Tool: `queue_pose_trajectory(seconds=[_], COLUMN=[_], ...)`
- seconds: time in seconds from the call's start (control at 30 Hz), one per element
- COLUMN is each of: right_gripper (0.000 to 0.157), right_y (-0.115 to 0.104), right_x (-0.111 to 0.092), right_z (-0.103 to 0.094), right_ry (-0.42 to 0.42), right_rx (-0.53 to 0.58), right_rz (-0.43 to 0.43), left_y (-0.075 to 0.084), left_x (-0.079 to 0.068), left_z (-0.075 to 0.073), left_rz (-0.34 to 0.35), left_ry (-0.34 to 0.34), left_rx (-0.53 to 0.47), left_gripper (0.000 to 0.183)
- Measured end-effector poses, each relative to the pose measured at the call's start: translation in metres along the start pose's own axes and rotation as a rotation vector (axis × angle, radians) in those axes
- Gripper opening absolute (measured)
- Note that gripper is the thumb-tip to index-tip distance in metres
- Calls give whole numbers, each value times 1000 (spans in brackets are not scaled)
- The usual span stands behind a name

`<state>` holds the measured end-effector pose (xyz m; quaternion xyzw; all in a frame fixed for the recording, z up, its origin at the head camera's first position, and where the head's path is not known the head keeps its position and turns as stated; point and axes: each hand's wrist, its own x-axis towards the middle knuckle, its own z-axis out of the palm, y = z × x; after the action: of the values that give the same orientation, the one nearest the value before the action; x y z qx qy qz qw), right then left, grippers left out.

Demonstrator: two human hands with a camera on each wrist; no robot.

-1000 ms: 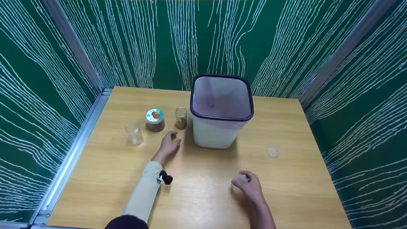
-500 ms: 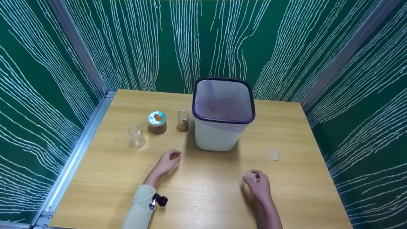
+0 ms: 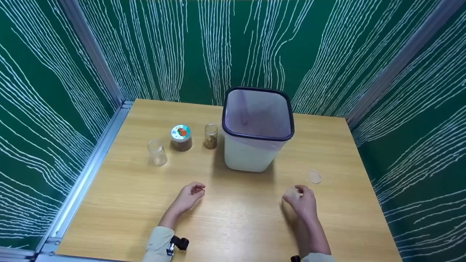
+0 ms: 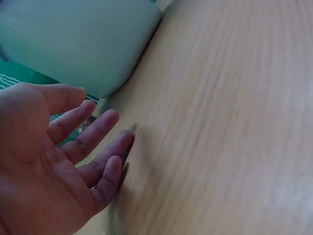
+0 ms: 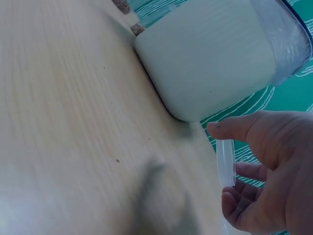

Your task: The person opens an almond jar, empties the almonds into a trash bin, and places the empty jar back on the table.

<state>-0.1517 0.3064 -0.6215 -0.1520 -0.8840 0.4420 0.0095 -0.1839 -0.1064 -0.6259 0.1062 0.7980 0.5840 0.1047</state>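
Over the pale wooden table (image 3: 233, 225), the bare right hand (image 3: 305, 203) pinches a round translucent plastic lid (image 5: 226, 165), edge-on in the right wrist view, long axis running thumb to fingers; the bare left hand (image 3: 186, 198) hangs loose, released

One table (image 3: 233, 222) carries one bin (image 3: 245, 157) and three jars: a clear jar (image 3: 157, 153), a lidded jar (image 3: 181, 138) and a part-filled jar (image 3: 210, 138). There are two discs, one held disc (image 5: 225, 163) and one loose disc (image 3: 314, 177), and two hands, left hand (image 3: 188, 197) and right hand (image 3: 304, 202).
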Motion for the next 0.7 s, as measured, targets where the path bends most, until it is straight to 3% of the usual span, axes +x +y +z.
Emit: queue_pose_trajectory(seconds=[0.23, 0.43, 0.7], right_gripper=[62, 60, 63], right_y=[1, 11, 18], right_x=[19, 35, 52], right_z=[0, 2, -5], right_ry=[-17, -25, 58], right_rx=[-29, -79, -238], right_rz=[7, -23, -65], left_y=[-23, -25, -21], left_x=[-8, -19, -11], left_z=[1, 7, 12], left_rz=[-30, -17, 12], left_ry=[-11, -25, -56], left_rx=[-25, -11, -28], left_gripper=[29, 27, 28])
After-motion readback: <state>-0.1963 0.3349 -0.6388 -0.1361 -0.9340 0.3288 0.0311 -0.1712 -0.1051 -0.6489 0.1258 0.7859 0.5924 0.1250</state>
